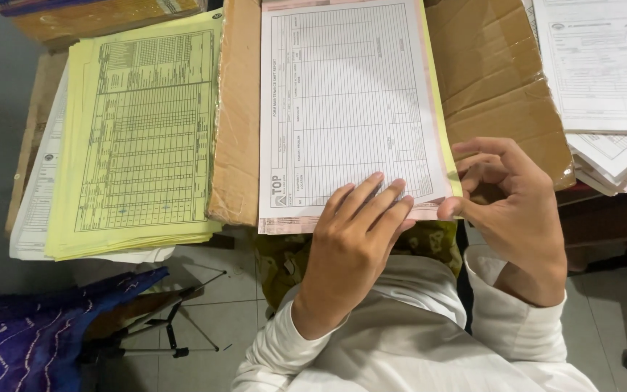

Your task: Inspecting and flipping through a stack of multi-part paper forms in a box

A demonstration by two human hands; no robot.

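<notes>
Head view: a white form set [342,101] is pressed flat and pinched at its near right corner.

The form set is laid on a cardboard sheet [502,80] spread over the table, its long axis running away from the person. The left hand [353,243] is spread palm-down on the near edge of the form set, fingers flat, grasping nothing. The right hand [506,207] is held just to the right of the form set, its grip closed on the near right corner, where pink and yellow copy sheets are exposed under the white top sheet. The right hand is therefore the nearer to that corner. A printed grid of ruled lines is carried by the top sheet. Left of the cardboard sheet a yellow form stack [136,145] is seen; right of it, a white paper pile [607,72].
</notes>
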